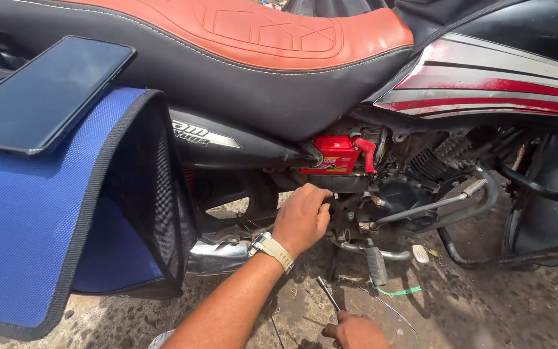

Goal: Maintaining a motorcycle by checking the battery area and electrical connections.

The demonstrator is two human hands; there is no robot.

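Two bare hands work at the side of a parked motorcycle (pixel 421 187), seen from above. The left hand (pixel 301 220), with a pale-strapped wristwatch (pixel 271 249) on its wrist, reaches in under the seat (pixel 247 39) to the dark engine casing (pixel 395 197); its fingers (pixel 318 194) are curled inward against the parts just below the red battery (pixel 334 155), and whether they grip anything there cannot be told, since the palm side is hidden. The right hand (pixel 356 331) sits low at the bottom edge of the view, well apart from the left, its fingers closed around the handle end of a thin metal tool (pixel 328 294) whose shaft points up and to the left above the dusty ground (pixel 485 304). A footpeg (pixel 376 264) hangs between the two hands and the engine, with a scrap of green tie (pixel 395 292) lying just beneath it. On the left of the view, a blue fabric saddlebag (pixel 40 220) with black edging drapes over the bike, and a dark-screened phone (pixel 46 94) lies flat on top of it. The seat is orange and black; the tank panel (pixel 498 84) carries red and silver stripes.
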